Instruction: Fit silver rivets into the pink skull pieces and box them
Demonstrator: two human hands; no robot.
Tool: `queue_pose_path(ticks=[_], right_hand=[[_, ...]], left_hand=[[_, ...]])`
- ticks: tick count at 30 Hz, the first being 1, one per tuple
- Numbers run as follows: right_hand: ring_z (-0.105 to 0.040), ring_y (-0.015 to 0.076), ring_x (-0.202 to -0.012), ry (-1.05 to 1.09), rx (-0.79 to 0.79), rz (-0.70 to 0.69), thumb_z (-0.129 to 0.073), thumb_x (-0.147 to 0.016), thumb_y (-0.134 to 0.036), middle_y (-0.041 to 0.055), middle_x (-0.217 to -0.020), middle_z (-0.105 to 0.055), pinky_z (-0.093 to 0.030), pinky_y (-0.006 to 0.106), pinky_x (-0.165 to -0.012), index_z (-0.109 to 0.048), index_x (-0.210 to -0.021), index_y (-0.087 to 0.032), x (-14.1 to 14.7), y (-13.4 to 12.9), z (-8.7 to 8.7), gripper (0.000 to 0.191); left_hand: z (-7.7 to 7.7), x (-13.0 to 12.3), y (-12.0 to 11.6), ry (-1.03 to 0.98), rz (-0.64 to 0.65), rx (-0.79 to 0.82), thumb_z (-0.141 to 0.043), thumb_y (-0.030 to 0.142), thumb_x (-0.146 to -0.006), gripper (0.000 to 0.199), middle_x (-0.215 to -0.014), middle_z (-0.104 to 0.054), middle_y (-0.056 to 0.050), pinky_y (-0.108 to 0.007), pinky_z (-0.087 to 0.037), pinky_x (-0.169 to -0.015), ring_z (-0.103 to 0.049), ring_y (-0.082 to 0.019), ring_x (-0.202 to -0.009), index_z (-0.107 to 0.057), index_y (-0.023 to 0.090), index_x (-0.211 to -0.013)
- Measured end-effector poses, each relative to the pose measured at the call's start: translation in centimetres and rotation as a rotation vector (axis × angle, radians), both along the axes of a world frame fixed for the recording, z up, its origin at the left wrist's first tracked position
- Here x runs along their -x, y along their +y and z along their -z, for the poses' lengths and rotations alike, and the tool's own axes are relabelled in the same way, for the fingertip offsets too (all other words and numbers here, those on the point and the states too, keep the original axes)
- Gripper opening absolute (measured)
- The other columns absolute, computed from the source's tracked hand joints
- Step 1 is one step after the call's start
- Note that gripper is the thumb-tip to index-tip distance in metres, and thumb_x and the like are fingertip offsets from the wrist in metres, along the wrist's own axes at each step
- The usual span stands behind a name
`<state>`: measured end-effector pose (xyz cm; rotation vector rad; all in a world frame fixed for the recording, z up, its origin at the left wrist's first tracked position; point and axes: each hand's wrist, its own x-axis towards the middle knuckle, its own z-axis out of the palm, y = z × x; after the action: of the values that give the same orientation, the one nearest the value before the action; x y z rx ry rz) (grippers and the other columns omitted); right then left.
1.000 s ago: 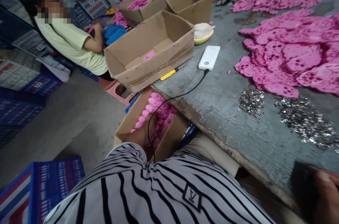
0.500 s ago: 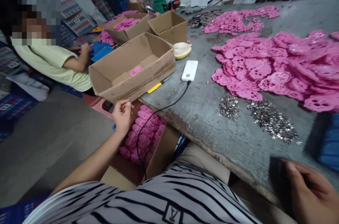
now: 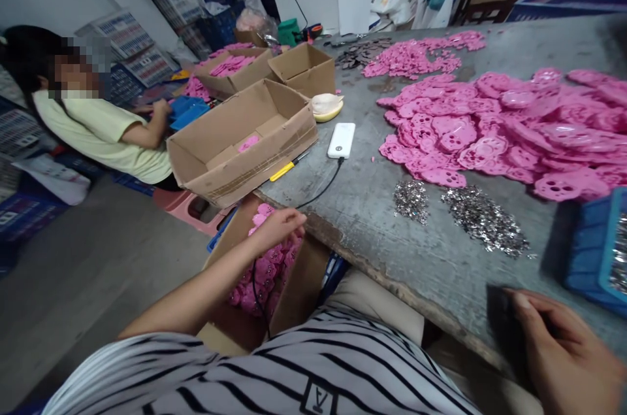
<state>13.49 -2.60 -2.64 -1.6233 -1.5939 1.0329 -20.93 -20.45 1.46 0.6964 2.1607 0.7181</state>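
Observation:
My left hand [image 3: 280, 231] hangs over a cardboard box [image 3: 300, 274] below the table's edge. Its fingers are loosely extended and no object shows in them. Rows of pink shaped pieces [image 3: 264, 274] with small shiny dots lie in that box, partly behind my forearm. At the lower right, my right hand [image 3: 563, 343] is closed, thumb against the bent forefinger, over the table's near edge. Whatever it may hold is hidden. Beyond it are a heap of small silvery bits [image 3: 484, 219] and a smaller silvery heap [image 3: 411, 200].
A large pile of flat pink pieces [image 3: 455, 131] covers the right side of the table [image 3: 362, 219]. A white power bank [image 3: 341, 140] with a black cable, a yellow-handled tool [image 3: 283, 170] and an open carton [image 3: 245, 170] stand left. A blue bin [image 3: 595, 251] is right. A co-worker [image 3: 98, 121] sits left.
My left hand has moved right, from the box's left side to beside the table edge, with its fingers straighter. My right hand stays closed, nearly in place. The view has shifted slightly right.

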Motion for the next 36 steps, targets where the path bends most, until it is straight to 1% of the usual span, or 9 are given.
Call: queue_pose_path(ticks=[1, 3, 4, 6, 10, 16, 25, 32, 36], right_hand=[[-0.061, 0.0333, -0.1, 0.005, -0.001, -0.004, -0.064, -0.062, -0.046, 0.0065, -0.093, -0.069, -0.042, 0.05, -0.097, -0.067, -0.076, -0.025, 0.0, 0.0, 0.0, 0.025], [-0.061, 0.0334, -0.099, 0.022, -0.01, -0.01, -0.065, -0.062, -0.046, 0.0065, -0.093, -0.069, -0.042, 0.05, -0.096, -0.068, -0.076, -0.025, -0.1, 0.1, 0.0, 0.026], [-0.061, 0.0332, -0.099, 0.031, -0.019, -0.016, -0.065, -0.063, -0.047, 0.0066, -0.092, -0.069, -0.042, 0.049, -0.095, -0.068, -0.076, -0.025, -0.1, 0.1, 0.1, 0.025], [-0.062, 0.0327, -0.096, 0.038, -0.04, -0.033, -0.065, -0.063, -0.047, 0.0065, -0.09, -0.069, -0.044, 0.049, -0.094, -0.068, -0.074, -0.025, -0.3, 0.3, 0.3, 0.025], [-0.063, 0.0322, -0.089, 0.028, -0.074, -0.046, -0.062, -0.061, -0.049, 0.0059, -0.083, -0.07, -0.046, 0.049, -0.091, -0.067, -0.067, -0.025, -0.5, 0.7, 0.6, 0.025], [-0.063, 0.0316, -0.092, 0.043, -0.049, -0.044, -0.064, -0.061, -0.048, 0.0058, -0.087, -0.069, -0.044, 0.049, -0.095, -0.068, -0.07, -0.025, -0.1, 0.5, 0.4, 0.025], [-0.063, 0.03, -0.084, 0.011, -0.084, -0.083, -0.061, -0.061, -0.049, 0.0052, -0.08, -0.069, -0.048, 0.046, -0.088, -0.067, -0.066, -0.024, -0.2, 0.8, 0.3, 0.026], [-0.064, 0.0294, -0.079, 0.007, -0.078, -0.092, -0.059, -0.057, -0.052, 0.0059, -0.076, -0.069, -0.05, 0.045, -0.083, -0.065, -0.06, -0.024, -0.4, 1.5, 0.6, 0.029], [-0.064, 0.0286, -0.077, -0.032, -0.113, -0.107, -0.057, -0.06, -0.053, 0.0068, -0.075, -0.07, -0.05, 0.044, -0.079, -0.064, -0.06, -0.024, -0.3, 1.7, 0.8, 0.03]], left_hand=[[-0.3, 0.1, 0.6, 0.221, 0.087, 0.026, -0.049, 0.039, -0.088, 0.025, -0.095, -0.068, -0.01, -0.032, -0.051, -0.072, -0.066, -0.021, -0.082, -0.059, 0.017, -0.092], [-0.6, 0.4, 1.6, 0.608, 0.229, 0.148, -0.054, 0.032, -0.086, 0.021, -0.112, -0.064, -0.012, -0.035, -0.043, -0.095, -0.057, -0.025, -0.111, -0.062, 0.017, -0.099], [-0.6, 0.6, 2.0, 0.722, 0.276, 0.23, -0.055, 0.031, -0.086, 0.023, -0.117, -0.061, -0.013, -0.036, -0.039, -0.1, -0.052, -0.026, -0.118, -0.062, 0.016, -0.102], [-0.5, 0.8, 2.5, 0.788, 0.322, 0.374, -0.054, 0.029, -0.086, 0.023, -0.115, -0.062, -0.015, -0.036, -0.04, -0.098, -0.053, -0.027, -0.116, -0.062, 0.015, -0.102], [-0.2, 0.7, 2.7, 0.715, 0.344, 0.429, -0.046, 0.021, -0.088, 0.019, -0.105, -0.067, -0.012, -0.033, -0.045, -0.084, -0.062, -0.024, -0.098, -0.063, 0.017, -0.096], [-0.4, 0.0, 3.1, 0.611, 0.327, 0.395, -0.046, 0.018, -0.085, 0.018, -0.098, -0.07, -0.009, -0.03, -0.045, -0.079, -0.064, -0.022, -0.095, -0.063, 0.019, -0.089], [0.4, -0.9, 3.2, 0.384, 0.26, 0.18, -0.055, 0.012, -0.076, 0.009, -0.08, -0.067, -0.003, -0.028, -0.044, -0.075, -0.063, -0.02, -0.083, -0.061, 0.018, -0.081], [1.9, -3.6, 4.2, 0.031, 0.167, 0.005, -0.058, 0.02, -0.077, 0.011, -0.075, -0.065, -0.001, -0.026, -0.049, -0.063, -0.063, -0.014, -0.067, -0.06, 0.015, -0.087], [2.8, -7.3, 5.1, -0.382, 0.028, -0.273, -0.068, 0.026, -0.072, 0.021, -0.091, -0.069, -0.007, -0.029, -0.051, -0.077, -0.066, -0.015, -0.081, -0.062, 0.014, -0.088]])
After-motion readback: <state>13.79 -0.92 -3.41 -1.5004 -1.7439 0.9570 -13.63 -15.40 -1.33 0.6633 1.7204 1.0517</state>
